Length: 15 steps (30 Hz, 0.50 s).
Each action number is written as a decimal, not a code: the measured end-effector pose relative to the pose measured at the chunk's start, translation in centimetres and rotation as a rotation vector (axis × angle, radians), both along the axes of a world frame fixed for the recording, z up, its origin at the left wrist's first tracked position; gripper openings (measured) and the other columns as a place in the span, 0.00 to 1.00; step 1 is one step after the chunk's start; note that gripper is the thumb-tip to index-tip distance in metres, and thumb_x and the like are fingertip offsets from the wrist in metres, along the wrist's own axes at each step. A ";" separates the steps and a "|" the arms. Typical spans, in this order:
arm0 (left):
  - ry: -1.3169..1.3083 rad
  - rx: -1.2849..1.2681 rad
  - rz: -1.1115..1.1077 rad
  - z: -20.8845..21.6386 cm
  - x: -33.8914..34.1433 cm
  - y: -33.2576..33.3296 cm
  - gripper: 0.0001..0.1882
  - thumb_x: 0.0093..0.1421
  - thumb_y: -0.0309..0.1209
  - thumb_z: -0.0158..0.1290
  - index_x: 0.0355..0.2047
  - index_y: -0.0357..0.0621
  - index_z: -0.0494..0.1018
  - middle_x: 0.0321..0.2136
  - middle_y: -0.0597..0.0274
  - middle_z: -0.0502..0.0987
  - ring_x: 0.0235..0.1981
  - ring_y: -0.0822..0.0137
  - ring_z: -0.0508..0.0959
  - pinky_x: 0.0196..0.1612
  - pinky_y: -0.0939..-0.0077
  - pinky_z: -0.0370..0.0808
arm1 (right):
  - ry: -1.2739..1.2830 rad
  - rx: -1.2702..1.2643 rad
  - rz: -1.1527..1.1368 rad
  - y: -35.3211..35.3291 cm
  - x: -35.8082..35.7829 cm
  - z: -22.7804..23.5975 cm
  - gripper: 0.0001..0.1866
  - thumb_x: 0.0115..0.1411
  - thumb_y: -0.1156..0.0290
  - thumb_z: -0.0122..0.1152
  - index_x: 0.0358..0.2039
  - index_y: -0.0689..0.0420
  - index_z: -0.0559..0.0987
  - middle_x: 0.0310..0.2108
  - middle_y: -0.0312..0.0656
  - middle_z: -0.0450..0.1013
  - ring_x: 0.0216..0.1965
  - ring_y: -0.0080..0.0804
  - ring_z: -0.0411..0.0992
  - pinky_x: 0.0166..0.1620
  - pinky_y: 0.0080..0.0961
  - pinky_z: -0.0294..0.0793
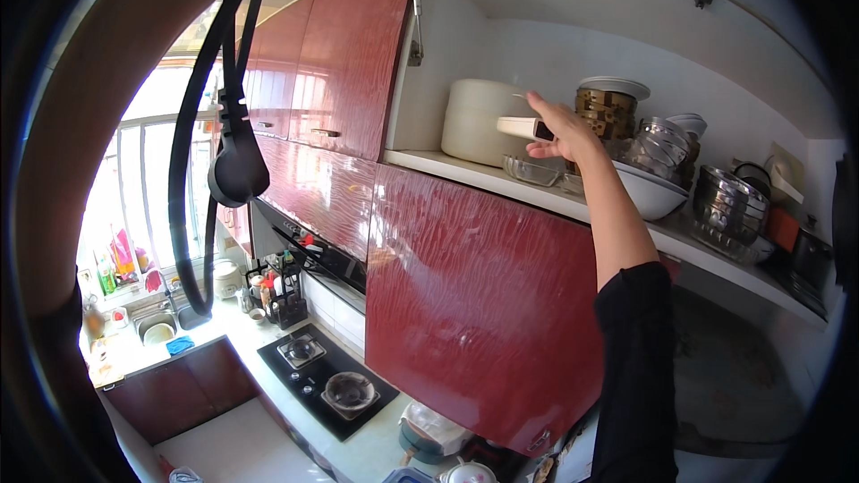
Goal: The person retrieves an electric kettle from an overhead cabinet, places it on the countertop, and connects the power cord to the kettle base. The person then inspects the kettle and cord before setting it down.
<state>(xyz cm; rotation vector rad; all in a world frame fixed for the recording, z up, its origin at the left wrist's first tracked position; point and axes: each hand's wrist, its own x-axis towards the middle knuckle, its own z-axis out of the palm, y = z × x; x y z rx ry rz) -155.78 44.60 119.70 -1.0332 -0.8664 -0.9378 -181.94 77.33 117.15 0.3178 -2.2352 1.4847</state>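
My right hand (565, 132) reaches up to the open wall cupboard, its fingers stretched and spread beside the pale handle (515, 127) of a cream pot (471, 123). No grip around that handle shows. A clear glass dish (531, 172) lies on the shelf just below the hand. At the left, my raised left arm (116, 63) runs out of the picture at the top, so my left hand is hidden. Close to that arm hangs a looped black power cord with its plug (238, 165); what holds it up cannot be seen.
The shelf (429, 164) also bears patterned brown containers (605, 112), a large white bowl (646, 192), glass bowls (662, 145) and steel bowls (723, 201). Red cupboard doors (483, 304) hang below it. Lower down are a black gas hob (304, 385), a sink (152, 331) and a window.
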 end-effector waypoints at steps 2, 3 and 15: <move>-0.023 0.086 0.028 0.3 -0.1 0.5 0.13 0.68 0.41 0.55 0.31 0.45 0.71 0.25 0.65 0.72 0.30 0.71 0.74 0.45 0.75 0.71 | -0.083 -0.271 0.264 0.4 -0.9 -0.1 0.27 0.70 0.57 0.51 0.59 0.67 0.63 0.58 0.59 0.63 0.50 0.54 0.73 0.43 0.46 0.87; -0.032 0.120 0.047 0.4 -0.1 0.6 0.14 0.67 0.41 0.56 0.31 0.45 0.71 0.25 0.65 0.72 0.30 0.71 0.74 0.45 0.75 0.71 | -0.139 -0.430 0.344 0.6 -1.5 -0.1 0.27 0.70 0.59 0.51 0.59 0.68 0.62 0.58 0.61 0.62 0.51 0.57 0.73 0.44 0.47 0.86; -0.048 -0.074 0.003 -0.5 0.5 -0.3 0.16 0.66 0.44 0.57 0.34 0.43 0.71 0.24 0.66 0.70 0.30 0.70 0.72 0.47 0.74 0.69 | -0.581 -1.264 0.787 -0.9 -9.4 -0.6 0.31 0.65 0.73 0.54 0.59 0.75 0.51 0.52 0.66 0.58 0.44 0.51 0.71 0.43 0.37 0.83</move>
